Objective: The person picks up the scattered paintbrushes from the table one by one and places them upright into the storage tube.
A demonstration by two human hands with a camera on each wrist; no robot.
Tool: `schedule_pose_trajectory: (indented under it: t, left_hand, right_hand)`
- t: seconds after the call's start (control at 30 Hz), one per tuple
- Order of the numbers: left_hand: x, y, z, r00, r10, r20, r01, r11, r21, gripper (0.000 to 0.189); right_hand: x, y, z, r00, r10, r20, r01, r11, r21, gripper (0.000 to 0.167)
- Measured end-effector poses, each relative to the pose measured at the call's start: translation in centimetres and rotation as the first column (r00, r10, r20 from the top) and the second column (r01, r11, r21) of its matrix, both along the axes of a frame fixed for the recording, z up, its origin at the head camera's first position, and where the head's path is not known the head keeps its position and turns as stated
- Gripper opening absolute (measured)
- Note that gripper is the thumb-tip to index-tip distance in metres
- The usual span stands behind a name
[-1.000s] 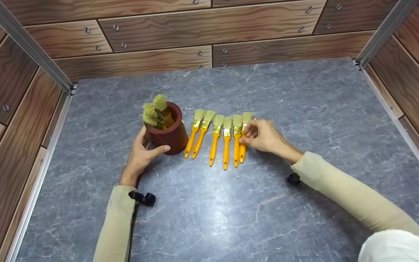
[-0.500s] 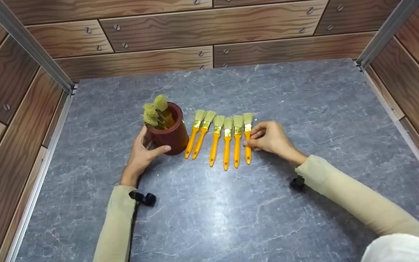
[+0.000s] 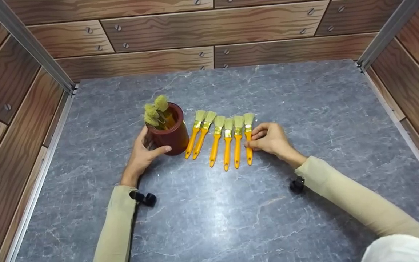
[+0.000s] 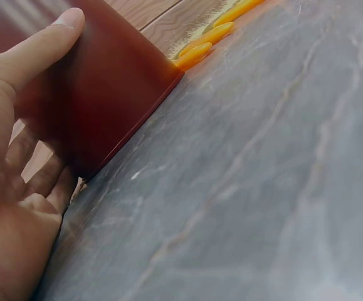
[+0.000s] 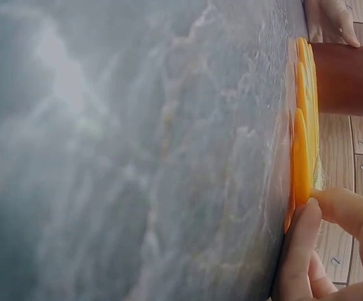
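Note:
My left hand [image 3: 140, 158] grips a reddish-brown cylindrical cup [image 3: 173, 142], its thumb along the front wall and its fingers round the far left side. Several round-headed brushes [image 3: 151, 115] lean in the cup, bristles up. To its right, flat paintbrushes [image 3: 215, 147] with orange handles lie in a row, bristles pointing away from me. At the row's right end my right hand [image 3: 273, 140] pinches the handle of the last paintbrush [image 3: 249, 156] between thumb and fingers. In the left wrist view the cup's base [image 4: 134, 122] sits on the tabletop.
Grey marbled tabletop [image 3: 202, 218] spreads around the cup and brushes. Wood-patterned panels [image 3: 158, 32] wall in the back and both sides, with metal posts [image 3: 387, 36] at the rear corners. Small black devices [image 3: 144, 198] are strapped on both wrists.
My right hand has shifted right and slightly nearer, taking the end paintbrush with it, so a gap now separates that brush from its neighbour. My left hand and the cup have stayed put.

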State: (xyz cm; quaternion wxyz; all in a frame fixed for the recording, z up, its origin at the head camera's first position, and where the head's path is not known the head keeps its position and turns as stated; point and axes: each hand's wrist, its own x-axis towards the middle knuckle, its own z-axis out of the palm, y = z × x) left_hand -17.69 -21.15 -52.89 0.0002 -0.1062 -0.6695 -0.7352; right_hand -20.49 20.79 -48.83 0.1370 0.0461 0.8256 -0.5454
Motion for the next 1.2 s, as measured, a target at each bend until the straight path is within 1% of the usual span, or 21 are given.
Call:
schedule_pose_trajectory:
  t: [0.2, 0.43, 0.53, 0.67, 0.8, 0.9, 1.0, 1.13, 1.2]
  left_hand:
    - [0.0, -0.1, 0.0, 1.000, -0.002, -0.008, 0.001, 1.000, -0.020, 0.102]
    - [0.0, -0.1, -0.1, 1.000, 0.009, 0.004, -0.009, 1.000, -0.006, 0.102]
    - [0.0, 0.0, 0.0, 1.000, 0.009, -0.003, -0.009, 1.000, -0.003, 0.101]
    - [0.0, 0.1, 0.0, 1.000, 0.008, -0.008, -0.008, 1.000, 0.009, 0.100]
    - [0.1, 0.1, 0.0, 1.000, 0.004, -0.010, -0.003, 1.000, 0.020, 0.101]
    - [0.0, 0.0, 0.1, 1.000, 0.001, -0.013, -0.001, 1.000, 0.015, 0.101]
    - [0.0, -0.1, 0.1, 1.000, 0.005, -0.009, -0.005, 1.000, -0.010, 0.100]
    - [0.1, -0.1, 0.0, 1.000, 0.006, -0.003, -0.006, 0.999, -0.042, 0.099]
    - [0.0, -0.1, 0.0, 1.000, 0.000, -0.004, -0.001, 0.999, -0.040, 0.100]
  right_hand:
    - [0.1, -0.1, -0.1, 1.000, -0.004, -0.008, 0.004, 1.000, 0.012, 0.035]
    - [0.0, 0.1, -0.1, 1.000, 0.017, 0.002, -0.017, 0.999, 0.035, 0.031]
    - [-0.1, 0.3, -0.1, 1.000, 0.019, 0.017, -0.019, 1.000, 0.013, 0.030]
    - [0.1, 0.6, 0.2, 1.000, 0.013, 0.020, -0.012, 0.999, -0.053, 0.028]
    - [0.1, 0.7, 1.0, 1.000, 0.013, -0.023, -0.015, 0.993, -0.115, 0.027]
    - [-0.1, 0.7, 1.9, 0.998, 0.031, -0.057, -0.040, 0.987, -0.153, 0.030]
    - [0.0, 0.4, 2.8, 0.994, 0.062, -0.091, -0.077, 0.982, -0.175, 0.032]
    - [0.2, -0.2, 3.7, 0.982, 0.101, -0.160, -0.127, 0.979, -0.161, 0.031]
    - [0.3, -0.7, 4.0, 0.974, 0.113, -0.194, -0.143, 0.978, -0.153, 0.029]
